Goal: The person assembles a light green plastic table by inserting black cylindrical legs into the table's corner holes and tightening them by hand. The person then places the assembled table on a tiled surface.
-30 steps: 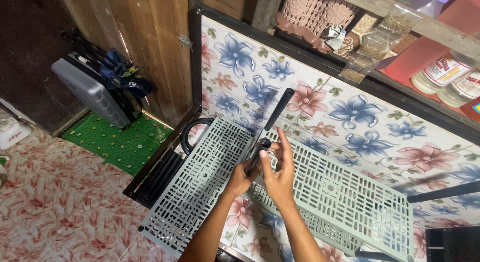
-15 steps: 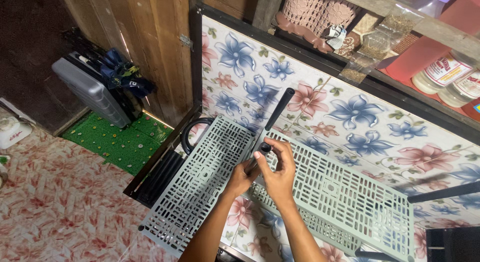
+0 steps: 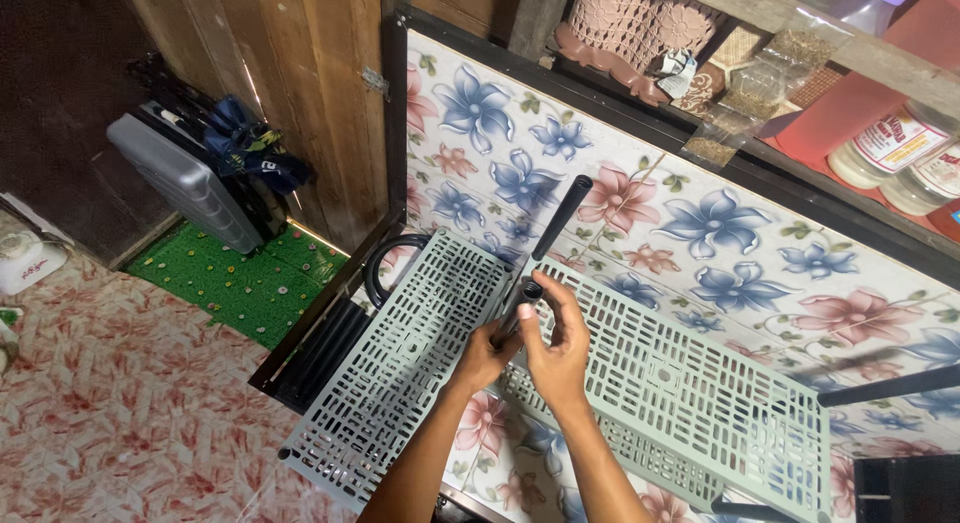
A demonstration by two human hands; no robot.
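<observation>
Black, matte and tubular, the short pipe [image 3: 520, 301] sits in a two-handed grip over the seam between two shelf panels: left hand [image 3: 487, 355] wraps its lower end, right hand [image 3: 556, 345] pinches its open top. A longer black pipe [image 3: 561, 217] rises just behind. The pale green slotted panels [image 3: 410, 358] overhang the floral table [image 3: 700, 223]; patterned floor [image 3: 110, 403] lies open leftward.

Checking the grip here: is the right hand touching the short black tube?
Touching. The head view shows the right hand with its fingers wrapped over the top end of the short black tube.
</observation>
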